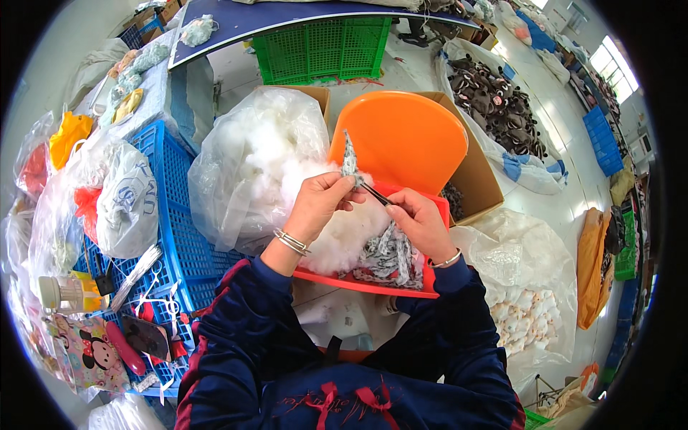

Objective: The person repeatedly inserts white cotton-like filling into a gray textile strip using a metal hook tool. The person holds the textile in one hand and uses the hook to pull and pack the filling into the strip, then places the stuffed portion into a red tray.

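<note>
My left hand (pixel 320 204) pinches a small grey, fuzzy fabric piece (pixel 349 154), its pointed end upward. In my right hand (pixel 419 221) is a thin dark tool (pixel 375 193), whose tip meets the lower end of the piece; how far it goes in is hidden by my left fingers. Below both hands lies a red plastic tray (pixel 344 284). White fluffy stuffing (pixel 337 240) fills its left part, and a heap of similar grey fabric pieces (pixel 393 259) sits at its right. Beyond the hands stands an orange chair back (pixel 401 136).
A clear bag of stuffing (pixel 215 179) stands on the left, beside a blue crate (pixel 188 222) bearing bags and scissors (pixel 170 304). A cardboard box (pixel 484 183) is behind the tray. Dark pieces (pixel 494 100) and a bag of pale pieces (pixel 527 319) lie on the right.
</note>
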`<state>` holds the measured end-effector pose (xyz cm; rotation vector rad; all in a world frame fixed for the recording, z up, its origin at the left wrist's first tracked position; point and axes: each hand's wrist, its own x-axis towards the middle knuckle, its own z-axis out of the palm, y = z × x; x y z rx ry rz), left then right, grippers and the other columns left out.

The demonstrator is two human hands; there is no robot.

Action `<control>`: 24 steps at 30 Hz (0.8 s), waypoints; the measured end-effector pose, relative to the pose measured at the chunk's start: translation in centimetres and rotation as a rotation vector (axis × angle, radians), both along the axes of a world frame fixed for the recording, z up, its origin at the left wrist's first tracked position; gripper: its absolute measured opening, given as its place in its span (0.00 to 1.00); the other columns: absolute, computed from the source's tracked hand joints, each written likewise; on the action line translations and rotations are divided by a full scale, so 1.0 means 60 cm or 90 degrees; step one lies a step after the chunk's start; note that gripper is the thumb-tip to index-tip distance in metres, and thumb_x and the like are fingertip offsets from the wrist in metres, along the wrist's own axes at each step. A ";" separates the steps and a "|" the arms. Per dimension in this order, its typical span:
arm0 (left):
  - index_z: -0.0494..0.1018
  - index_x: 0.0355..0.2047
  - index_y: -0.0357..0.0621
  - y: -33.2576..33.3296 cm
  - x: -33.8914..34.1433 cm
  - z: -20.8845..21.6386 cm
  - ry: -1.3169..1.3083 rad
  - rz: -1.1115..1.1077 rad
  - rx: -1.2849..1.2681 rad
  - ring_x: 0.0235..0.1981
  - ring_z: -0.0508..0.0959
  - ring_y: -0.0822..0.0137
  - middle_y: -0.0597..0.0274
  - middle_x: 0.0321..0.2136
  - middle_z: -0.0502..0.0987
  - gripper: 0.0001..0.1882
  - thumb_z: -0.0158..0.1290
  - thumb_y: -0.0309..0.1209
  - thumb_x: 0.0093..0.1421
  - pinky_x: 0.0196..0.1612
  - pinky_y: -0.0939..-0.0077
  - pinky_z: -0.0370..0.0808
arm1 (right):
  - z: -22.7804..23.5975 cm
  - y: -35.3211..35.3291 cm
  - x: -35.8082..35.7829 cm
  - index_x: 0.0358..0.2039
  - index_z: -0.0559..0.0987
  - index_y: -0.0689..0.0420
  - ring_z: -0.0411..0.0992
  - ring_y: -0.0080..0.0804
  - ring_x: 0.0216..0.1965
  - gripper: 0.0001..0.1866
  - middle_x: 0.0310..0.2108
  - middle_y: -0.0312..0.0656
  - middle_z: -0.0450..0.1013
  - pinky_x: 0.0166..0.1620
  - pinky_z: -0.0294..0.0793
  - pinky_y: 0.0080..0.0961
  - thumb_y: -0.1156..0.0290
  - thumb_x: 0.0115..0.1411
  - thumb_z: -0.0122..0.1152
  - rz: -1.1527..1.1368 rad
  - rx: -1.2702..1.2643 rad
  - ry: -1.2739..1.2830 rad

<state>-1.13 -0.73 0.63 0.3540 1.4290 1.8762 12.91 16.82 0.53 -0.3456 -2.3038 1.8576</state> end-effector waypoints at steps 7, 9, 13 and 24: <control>0.79 0.39 0.35 0.000 -0.001 -0.002 -0.014 -0.015 0.011 0.32 0.81 0.75 0.60 0.32 0.82 0.12 0.52 0.32 0.65 0.34 0.82 0.77 | 0.007 -0.002 -0.001 0.35 0.75 0.63 0.60 0.14 0.25 0.04 0.23 0.30 0.65 0.27 0.59 0.16 0.77 0.61 0.58 -0.001 0.057 0.024; 0.78 0.40 0.35 0.000 -0.001 -0.004 -0.015 -0.017 0.014 0.31 0.81 0.75 0.59 0.32 0.82 0.12 0.52 0.32 0.65 0.34 0.82 0.77 | 0.009 -0.002 0.000 0.35 0.75 0.63 0.60 0.15 0.25 0.04 0.23 0.30 0.65 0.27 0.60 0.17 0.77 0.61 0.58 -0.002 0.072 0.023; 0.79 0.40 0.37 -0.002 0.001 0.002 -0.008 -0.014 0.007 0.33 0.80 0.75 0.62 0.32 0.82 0.12 0.53 0.33 0.64 0.34 0.83 0.75 | 0.010 -0.002 0.000 0.34 0.75 0.63 0.61 0.16 0.24 0.04 0.23 0.32 0.65 0.27 0.60 0.18 0.77 0.61 0.59 -0.003 0.109 0.022; 0.78 0.27 0.39 -0.003 -0.013 -0.006 0.081 -0.031 -0.017 0.22 0.71 0.80 0.69 0.22 0.76 0.10 0.57 0.33 0.61 0.29 0.84 0.71 | 0.011 0.000 0.005 0.33 0.74 0.64 0.62 0.20 0.23 0.04 0.22 0.36 0.67 0.27 0.62 0.20 0.77 0.60 0.59 -0.004 0.158 0.040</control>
